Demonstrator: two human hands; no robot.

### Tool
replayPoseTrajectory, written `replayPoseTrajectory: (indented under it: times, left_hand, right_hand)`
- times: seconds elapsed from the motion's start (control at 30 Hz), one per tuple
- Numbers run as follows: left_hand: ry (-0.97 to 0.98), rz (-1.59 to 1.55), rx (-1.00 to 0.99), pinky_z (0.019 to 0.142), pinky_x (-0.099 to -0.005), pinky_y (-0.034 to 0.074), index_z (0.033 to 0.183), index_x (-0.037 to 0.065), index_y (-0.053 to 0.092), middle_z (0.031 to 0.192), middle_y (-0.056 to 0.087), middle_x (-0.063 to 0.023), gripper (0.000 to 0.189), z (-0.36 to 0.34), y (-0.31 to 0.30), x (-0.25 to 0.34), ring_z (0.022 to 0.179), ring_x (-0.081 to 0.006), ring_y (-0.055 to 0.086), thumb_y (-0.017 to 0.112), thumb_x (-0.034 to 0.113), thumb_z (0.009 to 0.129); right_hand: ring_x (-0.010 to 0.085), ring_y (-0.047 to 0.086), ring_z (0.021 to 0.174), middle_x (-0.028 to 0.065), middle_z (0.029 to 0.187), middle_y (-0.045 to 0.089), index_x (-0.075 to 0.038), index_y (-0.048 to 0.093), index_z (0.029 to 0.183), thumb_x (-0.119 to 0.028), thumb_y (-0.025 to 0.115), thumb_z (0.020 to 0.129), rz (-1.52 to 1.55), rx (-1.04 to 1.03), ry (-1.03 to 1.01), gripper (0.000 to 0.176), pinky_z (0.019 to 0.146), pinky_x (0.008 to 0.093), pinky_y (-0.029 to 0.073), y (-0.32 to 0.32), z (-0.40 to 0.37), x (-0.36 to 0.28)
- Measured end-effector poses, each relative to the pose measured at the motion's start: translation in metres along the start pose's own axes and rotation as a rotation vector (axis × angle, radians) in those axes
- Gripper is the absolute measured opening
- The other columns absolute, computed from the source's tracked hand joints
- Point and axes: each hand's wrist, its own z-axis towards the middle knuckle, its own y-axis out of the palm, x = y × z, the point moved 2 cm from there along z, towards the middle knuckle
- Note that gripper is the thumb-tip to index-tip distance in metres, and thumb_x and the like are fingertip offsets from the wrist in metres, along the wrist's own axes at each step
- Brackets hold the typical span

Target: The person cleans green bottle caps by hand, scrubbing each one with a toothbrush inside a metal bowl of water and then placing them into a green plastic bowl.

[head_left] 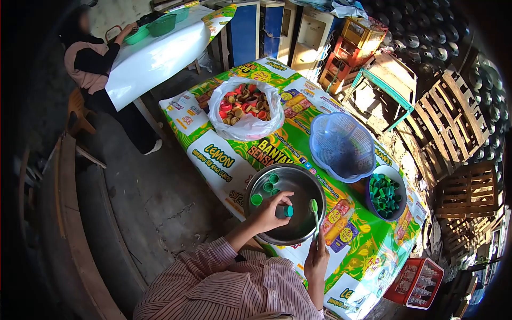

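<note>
My left hand pinches a green bottle cap over a metal basin. Several green caps lie inside the basin on its left side. In my right hand is a toothbrush with a green head and a pale handle, its head over the basin's right part. The right fingers are closed round the lower handle, and a gap separates brush and cap. A bowl full of green caps stands to the right of the basin.
A white plastic bag of red and tan caps and a blue plastic basket stand on the printed tablecloth. Another person sits at a white table with green basins. Crates and pallets lie at right.
</note>
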Motion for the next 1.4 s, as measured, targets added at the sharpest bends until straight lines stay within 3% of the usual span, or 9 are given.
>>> replayPoseTrajectory:
  times: [0.1,0.17,0.23,0.47,0.63,0.73,1.1,1.3,1.4]
  left_hand:
    - [-0.019,-0.091,0.004,0.085,-0.0304,0.047,0.125,0.003,0.037,0.094,0.057,-0.0092,0.069,0.002,0.001,-0.001,0.092,-0.0167,0.059,0.070,-0.004,0.064]
    - [-0.033,-0.133,0.020,0.085,-0.0303,0.047,0.127,0.004,0.034,0.095,0.056,-0.0091,0.072,0.003,0.002,0.001,0.092,-0.0167,0.058,0.071,-0.004,0.065]
    - [-0.046,-0.168,0.042,0.085,-0.0302,0.048,0.128,0.004,0.030,0.095,0.055,-0.0091,0.074,0.003,0.001,0.002,0.092,-0.0167,0.058,0.071,-0.003,0.066]
    - [-0.069,-0.298,-0.032,0.089,-0.0308,0.045,0.137,0.008,0.011,0.095,0.051,-0.0103,0.095,-0.003,0.006,0.001,0.093,-0.0175,0.055,0.072,-0.002,0.066]
    - [-0.040,-0.301,-0.001,0.088,-0.0301,0.045,0.137,0.007,0.009,0.095,0.050,-0.0093,0.095,-0.003,0.006,-0.001,0.092,-0.0166,0.055,0.072,-0.002,0.067]
    - [-0.057,-0.302,-0.014,0.088,-0.0290,0.043,0.138,0.008,0.005,0.091,0.048,-0.0077,0.096,-0.005,0.006,0.003,0.088,-0.0150,0.054,0.070,-0.003,0.068]
    - [-0.007,-0.278,0.036,0.086,-0.0304,0.046,0.138,0.010,0.006,0.091,0.051,-0.0081,0.095,-0.003,0.013,-0.003,0.092,-0.0162,0.056,0.071,0.000,0.070]
    - [-0.009,-0.302,-0.004,0.087,-0.0302,0.045,0.139,0.011,0.004,0.092,0.051,-0.0081,0.096,-0.004,0.011,0.002,0.093,-0.0159,0.055,0.070,-0.001,0.071]
    - [-0.004,-0.337,-0.067,0.088,-0.0306,0.044,0.140,0.012,-0.003,0.091,0.050,-0.0073,0.100,-0.003,0.014,0.001,0.091,-0.0152,0.055,0.068,-0.002,0.072]
  right_hand:
    - [0.0277,0.050,0.050,0.0192,0.066,0.055,-0.004,0.037,0.130,0.002,0.041,0.085,0.016,0.020,-0.080,0.046,0.051,0.0324,0.040,0.003,-0.002,-0.002]
    - [0.0331,0.056,0.058,0.0178,0.069,0.055,-0.008,0.037,0.131,0.000,0.047,0.084,-0.022,-0.055,-0.099,0.049,0.055,0.0399,0.043,0.003,-0.008,-0.005]
    - [0.0319,0.056,0.057,0.0164,0.067,0.054,-0.010,0.040,0.130,0.001,0.048,0.083,-0.010,-0.113,-0.166,0.049,0.052,0.0383,0.043,0.005,-0.013,-0.010]
    - [0.0308,0.057,0.056,0.0171,0.065,0.056,-0.010,0.041,0.130,0.001,0.047,0.084,-0.052,-0.056,-0.104,0.047,0.050,0.0378,0.042,0.008,-0.007,0.004]
    - [0.0313,0.056,0.055,0.0179,0.065,0.055,-0.009,0.042,0.129,0.001,0.045,0.085,-0.098,-0.123,-0.179,0.046,0.049,0.0385,0.041,0.009,-0.012,-0.009]
    - [0.0304,0.056,0.054,0.0173,0.065,0.056,-0.010,0.042,0.130,0.003,0.047,0.083,-0.067,-0.005,-0.113,0.049,0.049,0.0387,0.041,0.011,-0.012,-0.004]
    - [0.0309,0.056,0.054,0.0194,0.064,0.055,-0.008,0.042,0.129,0.005,0.047,0.081,-0.075,-0.053,-0.167,0.050,0.050,0.0377,0.042,0.012,-0.018,-0.010]
    - [0.0308,0.057,0.057,0.0166,0.066,0.056,-0.009,0.043,0.129,0.005,0.049,0.080,-0.061,0.057,-0.113,0.051,0.051,0.0378,0.043,0.007,-0.014,-0.005]
    - [0.0310,0.057,0.057,0.0179,0.066,0.056,-0.006,0.043,0.128,0.006,0.047,0.081,-0.051,-0.065,-0.181,0.049,0.050,0.0379,0.043,0.011,-0.013,-0.011]
